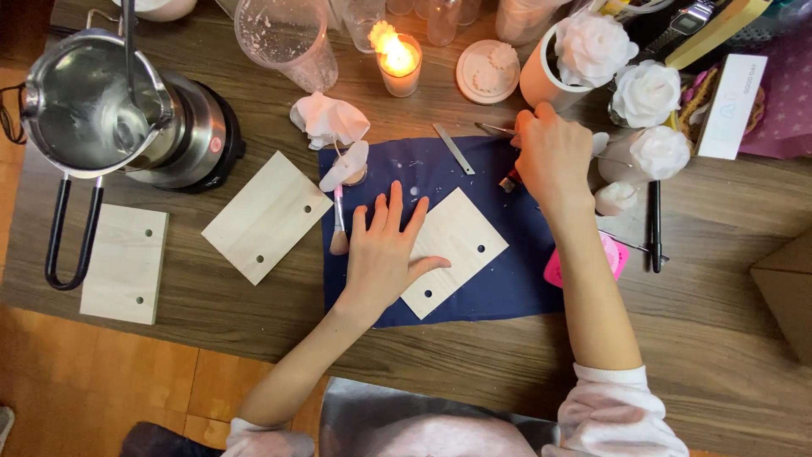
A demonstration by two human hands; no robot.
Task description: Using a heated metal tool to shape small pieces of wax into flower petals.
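My left hand (385, 254) lies flat, fingers spread and released, centre frame, pressing the left edge of a pale wooden board (457, 250) with two holes. That board sits tilted on a dark blue cloth (499, 292). My right hand (550, 156) is up at upper right of centre, fingers curled around something small at the cloth's top edge; I cannot tell what exactly. A thin metal tool (495, 129) pokes out just left of it. A pink-handled brush (338, 222) lies just left of my left hand. A second board (266, 216) sits left of the cloth, a third (125, 264) at far left. Metal pitcher (85, 101) on a burner, upper left. Lit candle (399, 61) top centre. White wax roses (647, 93) upper right.
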